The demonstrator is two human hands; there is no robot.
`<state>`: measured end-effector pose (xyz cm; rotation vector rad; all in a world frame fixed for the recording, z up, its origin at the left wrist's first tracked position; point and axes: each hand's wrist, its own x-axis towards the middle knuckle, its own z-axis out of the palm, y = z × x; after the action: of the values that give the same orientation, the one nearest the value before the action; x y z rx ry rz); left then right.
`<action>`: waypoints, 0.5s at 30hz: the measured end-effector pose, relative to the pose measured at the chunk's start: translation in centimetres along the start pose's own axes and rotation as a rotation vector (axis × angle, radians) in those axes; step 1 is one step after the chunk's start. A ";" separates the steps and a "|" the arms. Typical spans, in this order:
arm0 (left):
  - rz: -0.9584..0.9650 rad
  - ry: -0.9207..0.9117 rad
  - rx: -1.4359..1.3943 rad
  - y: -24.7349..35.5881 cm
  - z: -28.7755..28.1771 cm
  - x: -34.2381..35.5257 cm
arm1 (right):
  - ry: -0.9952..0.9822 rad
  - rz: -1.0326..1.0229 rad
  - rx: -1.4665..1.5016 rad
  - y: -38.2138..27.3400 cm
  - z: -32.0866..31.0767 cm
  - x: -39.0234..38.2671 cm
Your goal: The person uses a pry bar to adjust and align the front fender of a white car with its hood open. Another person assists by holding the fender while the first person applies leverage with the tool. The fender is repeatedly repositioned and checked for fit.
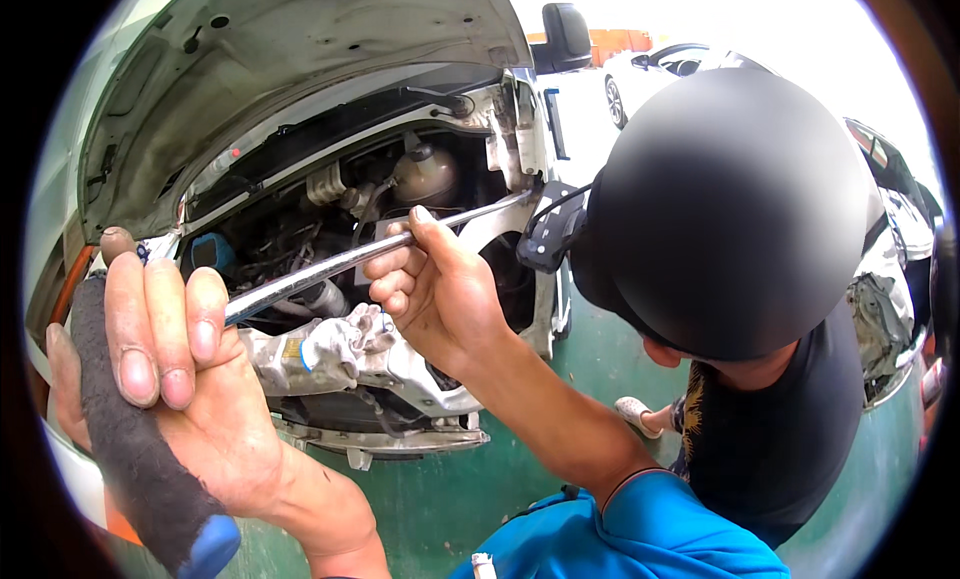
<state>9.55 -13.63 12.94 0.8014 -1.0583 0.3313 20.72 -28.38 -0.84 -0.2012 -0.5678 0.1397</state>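
Note:
A long shiny metal rod (320, 271) slants across the front of a white vehicle. Its thick black wrapped handle (130, 429) has a blue end and sits crosswise to the rod. My left hand (225, 429) is closed round this handle at the near left, its fingers folded over the front. Farther up the rod, my right hand (440, 289) pinches the shaft between thumb and curled fingers. The rod's far end reaches the fender edge beside the engine bay (350, 209); what it touches there I cannot tell.
Above the engine bay the hood (300, 49) stands raised. The stripped front end (400, 374) juts out below my hands. Close on my right, a person in a black cap (730, 209) leans in, wearing a small black device (552, 227). Other cars stand beyond.

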 end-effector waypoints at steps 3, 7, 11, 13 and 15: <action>0.004 0.005 -0.028 0.1 -0.6 0.5 | -0.046 0.025 0.056 0.2 -0.1 0.3; -0.012 0.103 0.018 0.1 -0.5 -0.2 | -0.061 0.052 0.087 0.5 -0.5 0.0; -0.037 0.118 -0.091 1.1 -1.4 -0.4 | 0.074 -0.036 -0.111 2.1 0.7 -0.2; -0.002 0.115 -0.129 2.5 -1.6 -0.4 | 0.037 0.025 -0.093 3.0 2.1 -0.2; -0.002 0.099 -0.147 3.4 -2.2 -0.2 | 0.094 0.004 -0.158 3.0 3.7 -0.8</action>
<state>8.83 -9.67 13.66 0.6480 -0.9769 0.2851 17.79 -25.04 1.10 -0.3609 -0.4847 0.0884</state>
